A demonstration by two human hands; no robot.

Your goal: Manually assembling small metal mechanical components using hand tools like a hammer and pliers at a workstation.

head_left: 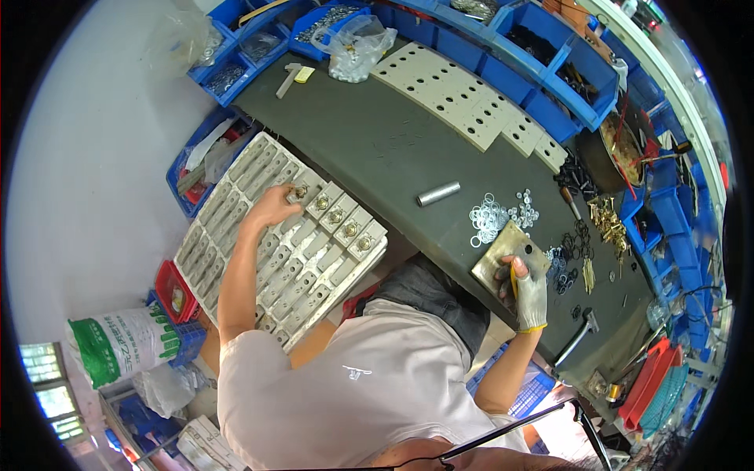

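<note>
My bare left hand is at the far edge of a white foam tray to the left of the bench. Its fingers close on a grey metal block with a round brass fitting, at one end of a row of similar blocks. My right hand, in a pale glove with bare fingertips, is over a square metal plate on the bench. Its fingers are curled, with a thin yellow thing beside the thumb; what it grips is mostly hidden.
Loose rings, a metal tube, brass screws and a hammer lie on the dark bench. Pale perforated plates lie farther back. Blue bins line the back and right. A sack stands at left.
</note>
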